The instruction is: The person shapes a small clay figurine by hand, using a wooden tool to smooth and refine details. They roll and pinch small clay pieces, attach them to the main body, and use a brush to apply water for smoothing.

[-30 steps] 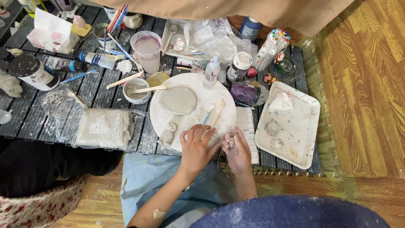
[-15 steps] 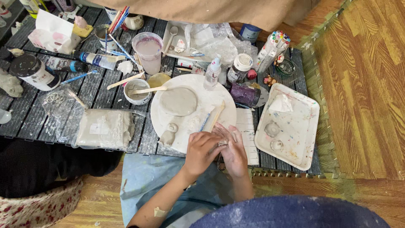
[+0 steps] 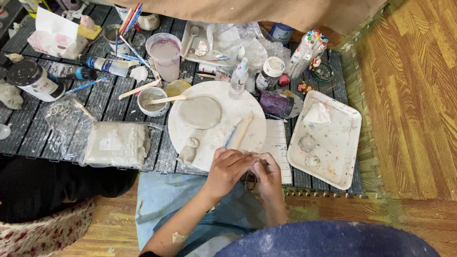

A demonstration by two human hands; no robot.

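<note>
Left hand (image 3: pixel 227 166): curled, fingertips pinching a small lump of grey clay (image 3: pixel 252 157) at the near edge of the table. Right hand (image 3: pixel 268 172): curled against the left, fingers closed on the same lump from the other side. The lump is mostly hidden between the fingers, so its shape cannot be read. Both hands sit just off the near rim of the round white board (image 3: pixel 216 124), above the lap and a blue apron (image 3: pixel 171 200).

Progress, judged from the layout: work looks mid-way. Done so far: a small clay figure (image 3: pixel 188 150) stands on the board's near left edge, and a flattened clay disc (image 3: pixel 200 112) lies at the board's centre. The piece in hand is unfinished as far as can be told. A bagged block of clay (image 3: pixel 116 143) left of the board still holds plenty of stock.

Tools: two slim modelling sticks (image 3: pixel 238 131) lie on the board just beyond the hands. A small bowl (image 3: pixel 152 101) with a wooden spatula across it sits at the board's far left.

Edges and room: the white tray (image 3: pixel 333 143) to the right has bare surface at its centre and near side. The board has open space right of the disc. Further back the table is crowded: a pink cup (image 3: pixel 165 53), spray bottle (image 3: pixel 240 78), markers (image 3: pixel 309 46) and a tissue box (image 3: pixel 54 34). Little free room there.
</note>
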